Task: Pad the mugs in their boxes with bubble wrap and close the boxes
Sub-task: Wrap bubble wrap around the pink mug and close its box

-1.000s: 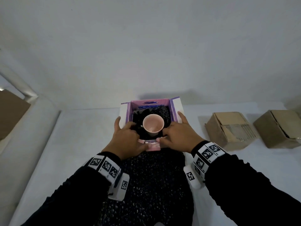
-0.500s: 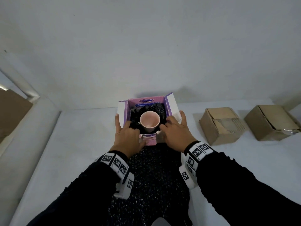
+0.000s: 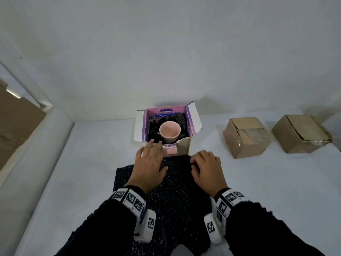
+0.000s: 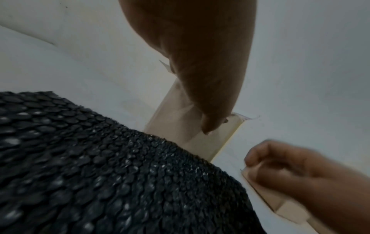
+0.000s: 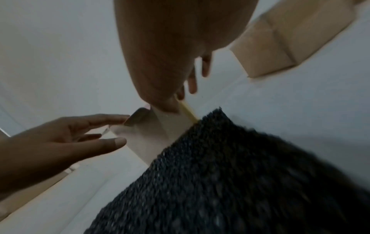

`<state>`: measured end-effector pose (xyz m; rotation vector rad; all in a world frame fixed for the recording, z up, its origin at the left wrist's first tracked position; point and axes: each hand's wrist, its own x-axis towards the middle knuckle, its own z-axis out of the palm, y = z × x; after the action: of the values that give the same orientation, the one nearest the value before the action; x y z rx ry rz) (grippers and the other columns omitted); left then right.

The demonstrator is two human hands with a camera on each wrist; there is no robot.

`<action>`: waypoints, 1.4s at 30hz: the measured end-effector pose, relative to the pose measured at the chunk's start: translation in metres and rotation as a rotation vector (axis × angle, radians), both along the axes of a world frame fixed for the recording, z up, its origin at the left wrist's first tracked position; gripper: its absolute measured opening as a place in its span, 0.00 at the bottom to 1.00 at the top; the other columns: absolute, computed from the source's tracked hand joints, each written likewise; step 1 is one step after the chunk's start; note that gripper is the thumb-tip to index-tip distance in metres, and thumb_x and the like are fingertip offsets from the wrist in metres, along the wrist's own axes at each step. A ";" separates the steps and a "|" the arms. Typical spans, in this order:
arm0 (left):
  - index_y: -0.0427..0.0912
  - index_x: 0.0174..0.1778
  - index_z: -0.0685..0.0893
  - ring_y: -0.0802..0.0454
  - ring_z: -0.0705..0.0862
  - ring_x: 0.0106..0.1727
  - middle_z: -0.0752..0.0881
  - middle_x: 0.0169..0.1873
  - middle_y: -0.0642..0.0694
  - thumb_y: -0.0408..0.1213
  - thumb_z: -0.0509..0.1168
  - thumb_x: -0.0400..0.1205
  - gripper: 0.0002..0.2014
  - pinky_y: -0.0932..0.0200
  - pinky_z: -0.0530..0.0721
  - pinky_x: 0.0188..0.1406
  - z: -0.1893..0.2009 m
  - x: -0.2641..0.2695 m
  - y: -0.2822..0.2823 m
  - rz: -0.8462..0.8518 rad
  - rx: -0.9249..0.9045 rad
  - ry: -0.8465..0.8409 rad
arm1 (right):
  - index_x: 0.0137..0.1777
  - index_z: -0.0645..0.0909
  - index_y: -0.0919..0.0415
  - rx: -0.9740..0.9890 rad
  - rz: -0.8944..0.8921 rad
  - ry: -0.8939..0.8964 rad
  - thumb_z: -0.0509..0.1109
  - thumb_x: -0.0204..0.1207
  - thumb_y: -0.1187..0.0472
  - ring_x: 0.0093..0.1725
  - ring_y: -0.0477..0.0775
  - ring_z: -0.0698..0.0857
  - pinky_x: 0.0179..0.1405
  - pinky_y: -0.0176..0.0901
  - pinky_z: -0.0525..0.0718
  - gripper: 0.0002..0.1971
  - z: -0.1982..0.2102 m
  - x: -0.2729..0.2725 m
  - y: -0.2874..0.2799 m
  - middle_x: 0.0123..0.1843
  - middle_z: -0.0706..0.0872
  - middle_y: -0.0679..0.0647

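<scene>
An open box (image 3: 193, 119) with a purple lining stands at the back middle of the table. A pink mug (image 3: 169, 130) sits upright in it, ringed by black bubble wrap (image 3: 180, 120). A large black bubble wrap sheet (image 3: 177, 193) lies flat in front of the box. My left hand (image 3: 150, 159) hovers over the sheet with straight fingers, the tips at the box's near edge by a small pink flap (image 3: 170, 150). My right hand (image 3: 204, 165) hangs over the sheet's far right corner, fingers loosely curled, holding nothing. In the right wrist view its fingertips (image 5: 206, 68) hang free.
Two closed brown cardboard boxes (image 3: 245, 135) (image 3: 300, 133) stand to the right of the open box. A white wall rises right behind the table. A rounded white ledge (image 3: 36, 154) runs along the left side. The white tabletop (image 3: 92, 163) lies bare at the left.
Both hands have let go of the box and drawn back toward me over the sheet. The box's side flaps now stand free, and the right hand's fingers have curled.
</scene>
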<state>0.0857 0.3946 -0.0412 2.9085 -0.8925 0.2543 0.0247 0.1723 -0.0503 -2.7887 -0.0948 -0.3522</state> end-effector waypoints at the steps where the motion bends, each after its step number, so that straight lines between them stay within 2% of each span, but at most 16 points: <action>1: 0.46 0.72 0.77 0.37 0.65 0.81 0.72 0.77 0.43 0.54 0.67 0.75 0.30 0.37 0.72 0.72 -0.002 -0.006 0.002 -0.008 0.012 0.010 | 0.59 0.77 0.50 -0.040 -0.042 0.169 0.68 0.73 0.51 0.58 0.59 0.78 0.52 0.51 0.71 0.15 -0.011 -0.008 0.003 0.59 0.78 0.50; 3: 0.46 0.73 0.76 0.38 0.66 0.80 0.73 0.77 0.43 0.54 0.68 0.74 0.31 0.38 0.72 0.72 -0.005 -0.018 0.004 -0.013 0.020 0.030 | 0.72 0.69 0.51 -0.170 -0.065 0.533 0.66 0.75 0.40 0.69 0.63 0.71 0.63 0.58 0.72 0.28 -0.028 -0.022 0.007 0.72 0.71 0.56; 5: 0.47 0.73 0.77 0.40 0.70 0.78 0.73 0.76 0.43 0.54 0.65 0.75 0.30 0.40 0.72 0.73 -0.009 -0.027 0.007 -0.022 0.016 0.067 | 0.76 0.65 0.50 -0.238 -0.031 0.631 0.66 0.74 0.36 0.72 0.64 0.68 0.66 0.59 0.71 0.34 -0.035 -0.031 0.011 0.76 0.66 0.58; 8: 0.50 0.72 0.78 0.42 0.70 0.78 0.72 0.78 0.45 0.52 0.63 0.79 0.25 0.43 0.71 0.73 -0.013 -0.039 0.010 -0.052 0.022 0.154 | 0.72 0.71 0.49 -0.207 0.034 0.557 0.69 0.77 0.45 0.69 0.61 0.72 0.64 0.54 0.73 0.25 -0.036 -0.033 0.017 0.70 0.74 0.55; 11: 0.51 0.69 0.80 0.45 0.73 0.74 0.74 0.75 0.48 0.49 0.64 0.79 0.21 0.44 0.76 0.69 -0.009 -0.045 0.013 -0.095 -0.039 0.144 | 0.63 0.79 0.49 0.031 0.106 0.556 0.69 0.75 0.61 0.61 0.61 0.81 0.57 0.49 0.79 0.16 -0.025 -0.031 0.019 0.61 0.80 0.53; 15: 0.54 0.79 0.66 0.49 0.69 0.76 0.70 0.77 0.52 0.52 0.67 0.72 0.37 0.48 0.73 0.71 0.012 -0.034 0.020 -0.202 -0.097 0.163 | 0.55 0.80 0.49 0.208 0.312 0.433 0.66 0.72 0.68 0.49 0.58 0.83 0.48 0.49 0.79 0.16 0.012 -0.022 0.025 0.52 0.78 0.49; 19: 0.58 0.82 0.60 0.51 0.69 0.76 0.74 0.76 0.53 0.52 0.71 0.68 0.45 0.48 0.68 0.71 0.042 -0.012 0.024 -0.246 -0.029 0.201 | 0.56 0.75 0.45 0.276 0.389 0.314 0.67 0.71 0.68 0.51 0.53 0.83 0.52 0.49 0.80 0.19 0.057 -0.006 0.030 0.53 0.84 0.46; 23: 0.57 0.68 0.79 0.50 0.81 0.62 0.84 0.59 0.54 0.60 0.63 0.75 0.25 0.51 0.73 0.58 0.073 0.011 0.026 -0.204 -0.050 0.159 | 0.67 0.68 0.43 0.282 0.335 0.208 0.74 0.71 0.63 0.56 0.52 0.84 0.55 0.49 0.81 0.28 0.089 0.008 0.027 0.59 0.85 0.48; 25: 0.51 0.59 0.84 0.48 0.83 0.53 0.83 0.49 0.52 0.61 0.61 0.77 0.22 0.53 0.77 0.49 0.090 0.017 0.028 -0.223 -0.104 0.131 | 0.71 0.66 0.45 0.252 0.271 0.205 0.77 0.70 0.58 0.57 0.55 0.85 0.55 0.51 0.82 0.33 0.103 0.017 0.019 0.60 0.86 0.51; 28: 0.52 0.46 0.77 0.52 0.76 0.46 0.76 0.44 0.54 0.51 0.71 0.77 0.12 0.56 0.76 0.43 0.118 0.024 0.028 -0.204 -0.185 0.143 | 0.66 0.75 0.50 0.187 0.179 0.223 0.79 0.70 0.54 0.55 0.58 0.86 0.54 0.52 0.83 0.26 0.124 0.032 0.001 0.56 0.88 0.54; 31: 0.54 0.46 0.67 0.49 0.78 0.40 0.77 0.37 0.57 0.45 0.72 0.77 0.17 0.54 0.73 0.37 0.149 0.035 0.027 -0.111 -0.199 0.179 | 0.55 0.83 0.53 0.102 0.113 0.233 0.79 0.70 0.55 0.55 0.58 0.85 0.52 0.48 0.82 0.14 0.148 0.046 -0.012 0.53 0.89 0.53; 33: 0.53 0.56 0.67 0.45 0.83 0.41 0.83 0.39 0.52 0.42 0.71 0.78 0.19 0.51 0.78 0.39 0.167 0.043 0.025 -0.079 -0.197 0.166 | 0.54 0.85 0.53 0.058 0.096 0.264 0.78 0.72 0.54 0.54 0.57 0.85 0.48 0.46 0.79 0.12 0.165 0.057 -0.015 0.51 0.87 0.52; 36: 0.55 0.72 0.71 0.45 0.83 0.52 0.86 0.52 0.47 0.42 0.70 0.79 0.25 0.46 0.80 0.53 0.192 0.056 0.019 -0.051 -0.163 0.062 | 0.58 0.86 0.56 0.078 0.090 0.251 0.74 0.76 0.54 0.54 0.57 0.86 0.50 0.46 0.80 0.13 0.193 0.075 -0.015 0.52 0.87 0.53; 38: 0.53 0.72 0.76 0.44 0.80 0.59 0.82 0.57 0.46 0.41 0.68 0.79 0.23 0.44 0.77 0.58 0.208 0.067 0.013 -0.001 -0.091 -0.067 | 0.54 0.85 0.57 0.177 0.033 0.190 0.71 0.78 0.57 0.45 0.58 0.90 0.44 0.47 0.85 0.07 0.211 0.087 -0.012 0.49 0.89 0.55; 40: 0.49 0.66 0.81 0.41 0.78 0.59 0.80 0.58 0.44 0.39 0.69 0.77 0.20 0.46 0.76 0.54 0.222 0.076 0.009 0.039 -0.107 -0.184 | 0.50 0.81 0.54 0.370 -0.025 0.129 0.68 0.79 0.63 0.31 0.55 0.91 0.37 0.51 0.89 0.04 0.227 0.098 -0.008 0.45 0.89 0.54; 42: 0.44 0.60 0.82 0.40 0.79 0.55 0.81 0.55 0.43 0.36 0.70 0.74 0.18 0.48 0.73 0.48 0.234 0.084 0.005 0.073 -0.177 -0.290 | 0.50 0.78 0.53 0.484 -0.051 0.015 0.64 0.78 0.69 0.33 0.56 0.91 0.41 0.58 0.90 0.09 0.240 0.108 -0.006 0.46 0.87 0.53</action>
<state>0.1693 0.3995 0.1928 2.7840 -0.7528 0.7371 0.1326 0.1666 0.1896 -2.3170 0.0589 -0.3171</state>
